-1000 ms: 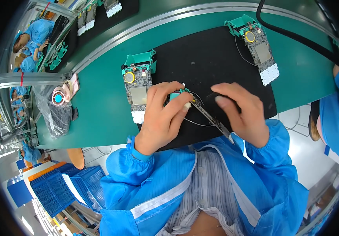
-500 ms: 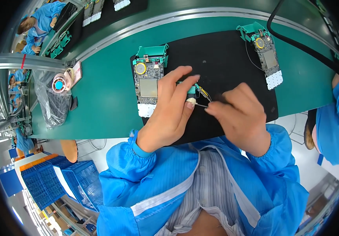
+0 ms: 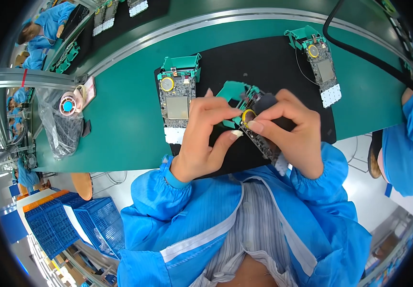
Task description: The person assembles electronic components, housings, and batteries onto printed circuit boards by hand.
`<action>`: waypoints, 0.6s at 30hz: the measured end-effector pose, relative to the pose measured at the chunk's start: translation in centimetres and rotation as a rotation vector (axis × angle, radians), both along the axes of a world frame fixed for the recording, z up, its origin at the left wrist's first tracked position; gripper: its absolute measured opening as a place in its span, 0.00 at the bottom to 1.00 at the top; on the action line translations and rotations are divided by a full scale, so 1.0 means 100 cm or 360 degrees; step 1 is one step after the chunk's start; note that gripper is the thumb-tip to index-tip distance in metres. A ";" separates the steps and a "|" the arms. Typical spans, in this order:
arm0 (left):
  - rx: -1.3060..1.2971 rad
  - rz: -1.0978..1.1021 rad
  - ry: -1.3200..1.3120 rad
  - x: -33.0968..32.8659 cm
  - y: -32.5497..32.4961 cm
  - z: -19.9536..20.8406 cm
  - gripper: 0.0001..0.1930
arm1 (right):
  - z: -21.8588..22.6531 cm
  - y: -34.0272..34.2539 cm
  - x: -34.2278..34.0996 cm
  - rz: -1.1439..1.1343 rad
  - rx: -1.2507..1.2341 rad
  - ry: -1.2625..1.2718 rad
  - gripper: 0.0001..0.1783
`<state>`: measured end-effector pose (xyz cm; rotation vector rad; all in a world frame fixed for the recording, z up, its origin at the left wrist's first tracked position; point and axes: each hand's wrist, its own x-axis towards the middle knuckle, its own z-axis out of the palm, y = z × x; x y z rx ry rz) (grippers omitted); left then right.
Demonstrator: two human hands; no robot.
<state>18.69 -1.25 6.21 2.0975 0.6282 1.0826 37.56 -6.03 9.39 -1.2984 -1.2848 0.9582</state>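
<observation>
A circuit board (image 3: 260, 139) with a green plastic bracket (image 3: 233, 92) at its far end is tilted between my two hands, above the black mat. My right hand (image 3: 295, 131) grips it, with thumb and fingertips beside a yellow-ringed round cell (image 3: 248, 117). At the board's left edge, my left hand (image 3: 205, 131) pinches near the bracket with index finger and thumb. Something white covers the left thumb's tip. A dark piece (image 3: 265, 102) shows by the right fingers; its kind is unclear.
Similar boards lie left (image 3: 177, 107) and far right (image 3: 326, 69) on the black mat (image 3: 216, 62). A clear plastic bag (image 3: 60, 129) and a tape roll (image 3: 67, 104) are on the green table at left. A black cable (image 3: 374, 62) arches at right. Co-workers sit at both sides.
The board between my hands has turned, so its component side and yellow-ringed cell now show. My right hand has moved from a thin cable or rod onto the board; my left hand has shifted slightly.
</observation>
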 end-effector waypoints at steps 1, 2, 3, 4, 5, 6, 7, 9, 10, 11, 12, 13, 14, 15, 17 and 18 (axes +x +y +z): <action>0.0030 0.0045 0.0074 0.002 0.003 0.000 0.20 | -0.005 -0.001 0.003 -0.0044 0.0220 -0.0218 0.08; 0.0086 0.0067 0.0233 0.004 0.005 -0.003 0.20 | -0.009 -0.004 0.001 -0.0108 0.0295 -0.0338 0.09; 0.0142 0.0090 0.0393 0.005 0.006 -0.006 0.21 | -0.015 -0.007 -0.001 -0.0170 0.0369 -0.0459 0.10; 0.0143 0.0097 0.0451 0.006 0.005 -0.013 0.23 | -0.031 -0.009 0.001 -0.0172 0.0417 -0.0553 0.10; 0.0139 0.0090 0.0451 0.009 0.003 -0.013 0.23 | -0.043 -0.012 0.000 -0.0178 0.0411 -0.0553 0.10; 0.0147 0.0251 0.0411 0.013 -0.003 -0.011 0.23 | -0.052 -0.014 0.000 -0.0204 0.0441 -0.0598 0.10; 0.0156 0.0416 0.0374 0.015 -0.009 -0.010 0.24 | -0.057 -0.015 0.001 -0.0226 0.0472 -0.0639 0.10; 0.0164 0.0706 0.0305 0.011 -0.024 -0.012 0.17 | -0.059 -0.014 0.004 -0.0176 0.0500 -0.0646 0.10; -0.0285 0.0741 0.0294 0.013 -0.033 -0.008 0.12 | -0.059 -0.014 0.007 -0.0153 0.0512 -0.0658 0.09; -0.0735 0.0766 0.0279 0.016 -0.039 -0.003 0.08 | -0.059 -0.013 0.009 -0.0132 0.0525 -0.0670 0.09; -0.1016 0.0566 0.0314 0.017 -0.034 -0.003 0.07 | -0.060 -0.012 0.011 -0.0133 0.0522 -0.0667 0.09; -0.1461 0.0411 0.0215 0.020 -0.030 -0.002 0.11 | -0.061 -0.012 0.012 -0.0119 0.0545 -0.0676 0.09; -0.1462 0.0415 0.0218 0.022 -0.028 -0.002 0.11 | -0.061 -0.012 0.013 -0.0106 0.0569 -0.0684 0.09; -0.1637 0.0331 0.0094 0.023 -0.026 -0.001 0.11 | -0.061 -0.013 0.014 -0.0104 0.0568 -0.0679 0.09; -0.1823 0.0231 -0.0029 0.025 -0.023 -0.003 0.11 | -0.061 -0.013 0.014 -0.0088 0.0600 -0.0695 0.08; -0.1825 0.0232 -0.0026 0.026 -0.023 -0.003 0.11 | -0.061 -0.013 0.013 -0.0088 0.0598 -0.0692 0.08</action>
